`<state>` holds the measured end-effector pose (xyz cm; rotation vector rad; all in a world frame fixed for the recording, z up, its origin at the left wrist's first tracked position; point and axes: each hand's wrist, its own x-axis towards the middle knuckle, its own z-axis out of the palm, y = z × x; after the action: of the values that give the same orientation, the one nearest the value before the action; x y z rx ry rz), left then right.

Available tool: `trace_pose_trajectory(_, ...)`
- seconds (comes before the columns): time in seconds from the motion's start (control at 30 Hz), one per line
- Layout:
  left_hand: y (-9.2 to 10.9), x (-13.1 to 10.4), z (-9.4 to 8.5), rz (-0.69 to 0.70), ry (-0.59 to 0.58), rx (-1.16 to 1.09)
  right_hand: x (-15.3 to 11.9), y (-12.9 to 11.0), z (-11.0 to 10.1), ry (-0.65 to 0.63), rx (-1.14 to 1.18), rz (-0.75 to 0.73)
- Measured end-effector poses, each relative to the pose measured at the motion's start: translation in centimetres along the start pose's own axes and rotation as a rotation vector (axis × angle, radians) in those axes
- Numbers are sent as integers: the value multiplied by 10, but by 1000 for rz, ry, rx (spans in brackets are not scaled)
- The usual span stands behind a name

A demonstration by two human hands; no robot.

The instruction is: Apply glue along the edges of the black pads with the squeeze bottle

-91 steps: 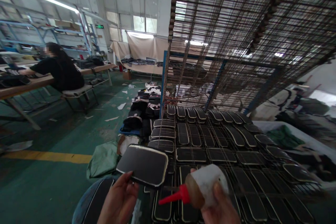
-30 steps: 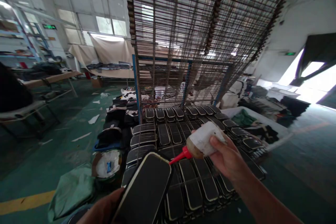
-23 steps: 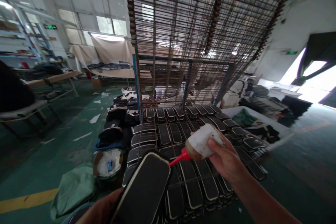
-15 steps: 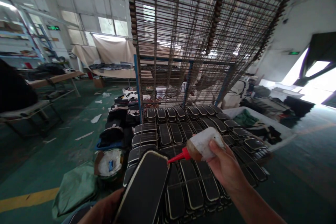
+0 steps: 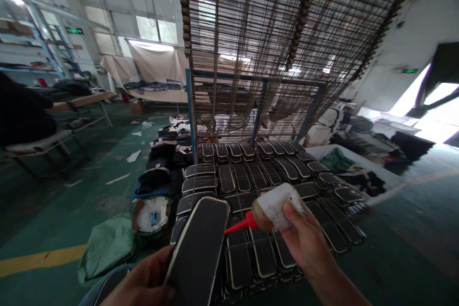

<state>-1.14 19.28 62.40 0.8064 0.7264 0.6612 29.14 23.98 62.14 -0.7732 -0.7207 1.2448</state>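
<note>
A long black panel (image 5: 201, 248) with rounded corners and a pale line of glue along its edge is tilted up in front of me. My left hand (image 5: 147, 275) grips it by its lower left edge. My right hand (image 5: 304, 232) is wrapped around a whitish squeeze bottle (image 5: 278, 205) with brown stains or contents showing. The bottle's red nozzle (image 5: 242, 222) points left, its tip at the right edge of the panel. Behind and below, many similar pale-edged black panels (image 5: 238, 265) lie in rows on a wire rack.
A tall wire rack (image 5: 244, 33) with a blue frame rises behind the panels. To the left stand an open tub (image 5: 152, 217), a green bag (image 5: 107, 248) and dark stacked pieces (image 5: 154, 177). A white bin (image 5: 390, 186) with cloth sits at right. A dark-clothed person (image 5: 21, 110) sits far left.
The nozzle tip has moved down the right edge of the panel from near its top corner. My left hand and the panel have shifted slightly, showing more of the hand.
</note>
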Motion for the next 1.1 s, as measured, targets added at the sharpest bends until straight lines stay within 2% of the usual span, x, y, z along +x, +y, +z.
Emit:
trace_pose_trajectory(0.27, -9, 0, -4, -45, 42, -131, -19, 9, 1, -51, 10, 66)
trace_pose_trajectory(0.6, -11, 7, -9, -2, 82, -215, -33, 23, -4, -100, 13, 147)
trace_pose_trajectory(1.1, -8, 13, -24, 10, 318, -251, -45, 28, -4, -307, -129, 144)
